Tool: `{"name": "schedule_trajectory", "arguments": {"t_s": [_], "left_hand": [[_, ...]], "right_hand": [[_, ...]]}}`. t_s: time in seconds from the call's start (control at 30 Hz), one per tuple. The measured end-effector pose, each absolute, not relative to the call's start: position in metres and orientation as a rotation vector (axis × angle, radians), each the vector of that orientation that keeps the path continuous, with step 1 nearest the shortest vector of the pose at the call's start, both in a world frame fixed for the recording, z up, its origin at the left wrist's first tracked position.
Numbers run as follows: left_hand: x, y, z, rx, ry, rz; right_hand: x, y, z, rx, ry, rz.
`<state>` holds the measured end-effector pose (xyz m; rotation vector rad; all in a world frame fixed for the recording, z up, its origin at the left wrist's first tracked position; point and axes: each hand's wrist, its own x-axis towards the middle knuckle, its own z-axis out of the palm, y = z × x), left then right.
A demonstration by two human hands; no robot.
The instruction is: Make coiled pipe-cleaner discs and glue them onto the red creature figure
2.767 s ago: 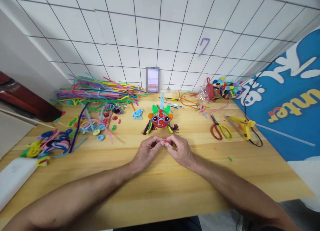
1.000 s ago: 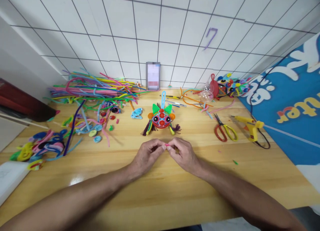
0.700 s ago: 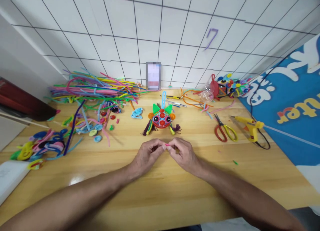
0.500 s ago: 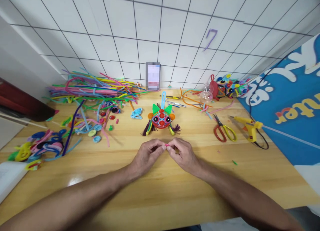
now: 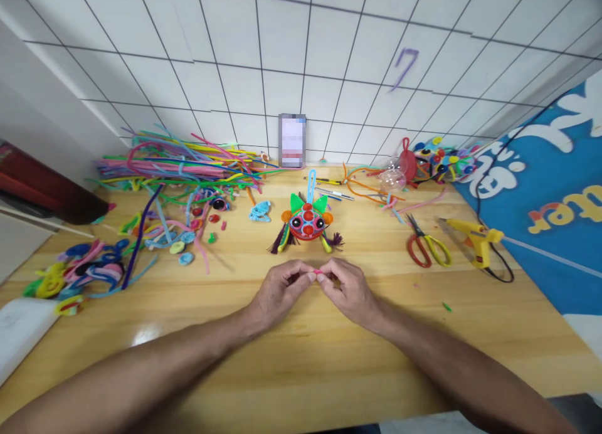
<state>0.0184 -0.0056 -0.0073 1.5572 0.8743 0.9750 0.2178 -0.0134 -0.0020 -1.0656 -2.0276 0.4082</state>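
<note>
Between the fingertips of both hands is a small pink piece, probably bent pipe cleaner, mostly covered by the fingers. My left hand pinches it from the left, and my right hand pinches it from the right. Just beyond the hands sits a colourful animal-head ornament with green ears, black eyes, red round spots, orange side discs and dark tassels. A light blue loop rises from its top.
Pipe cleaners lie heaped at the back left, with coiled pieces in front. Scissors and a yellow glue gun lie on the right. A phone leans on the tiled wall. Pens lie behind the ornament.
The whole view has shifted slightly, so things appear a little further right. Both hands keep their pinch on the pink piece, with hardly any movement.
</note>
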Motion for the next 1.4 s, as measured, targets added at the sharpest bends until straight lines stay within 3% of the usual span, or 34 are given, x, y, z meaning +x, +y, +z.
{"name": "schedule_trajectory", "arguments": {"t_s": [0.9,1.4], "left_hand": [[0.018,-0.007,-0.001,1.422,0.907,0.965],[0.018,-0.008,-0.004,1.517,0.893,0.955]], "right_hand": [[0.218,-0.015,0.005,-1.156,-1.933,0.611],[0.218,-0.015,0.004,-1.102,-1.962,0.547]]}}
